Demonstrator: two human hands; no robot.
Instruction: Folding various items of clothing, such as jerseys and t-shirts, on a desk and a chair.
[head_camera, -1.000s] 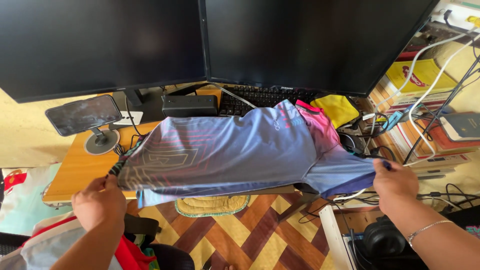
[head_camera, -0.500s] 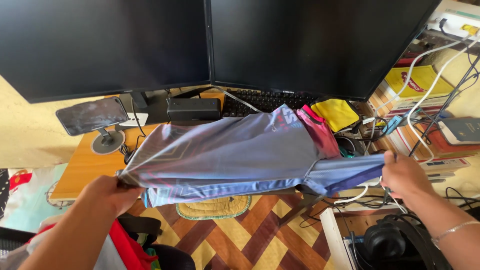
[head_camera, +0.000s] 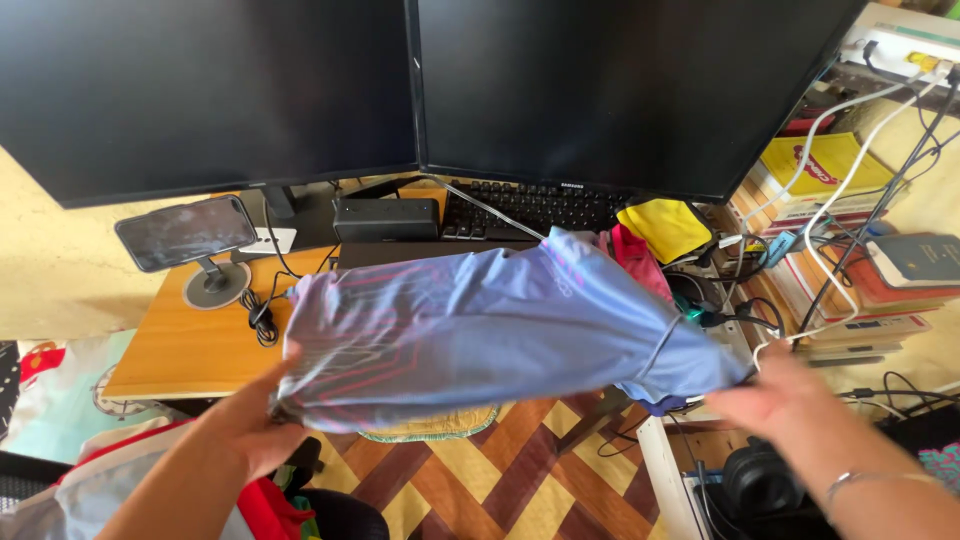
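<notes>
Two dark monitors (head_camera: 420, 90) fill the top of the view side by side, standing at the back of a wooden worktop (head_camera: 190, 345). Below them the floor (head_camera: 500, 480) shows a diamond pattern of brown, cream and yellow. Stretched across the middle is a blue-violet jersey (head_camera: 480, 335) with pink line patterns and a pink patch at its far end; it hangs in the air over the front edge of the worktop, slightly blurred, held between the two hands. The left hand (head_camera: 255, 430) is closed on the jersey's left end, fingers tucked under the bunched cloth. The right hand (head_camera: 770, 395) grips the right end, where the fabric narrows to a gathered sleeve or corner; its fingers are closed around the cloth and a thin bracelet (head_camera: 860, 480) sits on the wrist. Right of the worktop, stacked books (head_camera: 860, 270) lie under white and black cables (head_camera: 850, 120). Behind the jersey sits a black keyboard (head_camera: 540, 205), with a yellow cloth (head_camera: 665, 225) just beside it and a black box-shaped speaker (head_camera: 385, 218) to its left. A phone (head_camera: 185, 230) rests tilted on a round-based stand at the worktop's left. Black headphones (head_camera: 765, 480) lie low at the right.
</notes>
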